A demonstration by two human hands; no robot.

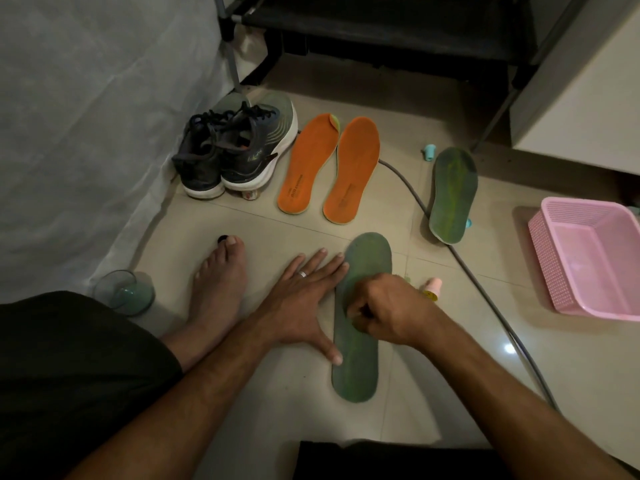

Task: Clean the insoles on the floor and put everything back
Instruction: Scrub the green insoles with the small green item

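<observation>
Tiled floor (398, 403): sneakers (235, 150), orange insoles (329, 168), green insoles (360, 358), pink basket (550, 268).

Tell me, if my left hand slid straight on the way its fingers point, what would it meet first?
Probably the toe end of the green insole that the left hand steadies; its fingertips already touch that edge.

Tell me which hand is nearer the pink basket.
Right. The right hand is curled over the near green insole, on the basket's side. The left hand lies flat on the floor at that insole's far edge, farther from the pink basket.
</observation>
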